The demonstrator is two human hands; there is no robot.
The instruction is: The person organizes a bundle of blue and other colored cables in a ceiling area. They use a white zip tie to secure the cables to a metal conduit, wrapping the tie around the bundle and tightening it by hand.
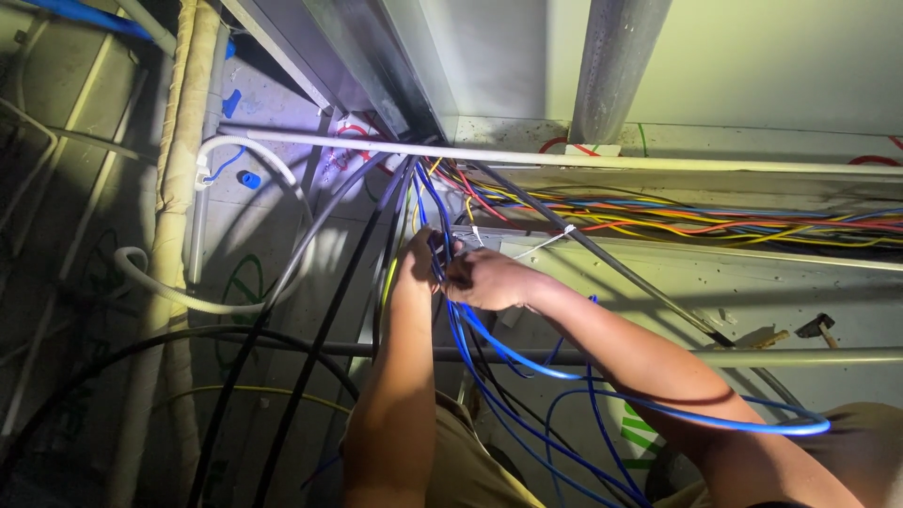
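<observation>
Blue cables (508, 353) run up from the lower part of the view in a bunch and meet both hands near the middle, just below a tray of coloured wires (677, 221). The left hand (420, 256) is raised with its fingers curled around the top of the bunch, closed on it. The right hand (484, 279) comes in from the right, fingers bent and pinched on the same blue cables right beside the left hand; the two hands touch or nearly touch. The exact spot where the fingertips meet the cable is dark, so I cannot tell whether a tie or a clip sits between them. One blue cable loops out wide under the right forearm towards the lower right.

Behind the hands, a pale concrete surface (734, 282) carries red, yellow, orange and blue wires running sideways. A white conduit (564, 158) crosses above them, and a grey metal pipe (616, 66) rises at the top. Thick black cables (310, 348) slant down to the left, near a wrapped beige pipe (179, 188) and a white flexible hose (254, 155). The light is strong at the centre and dim at the left edge.
</observation>
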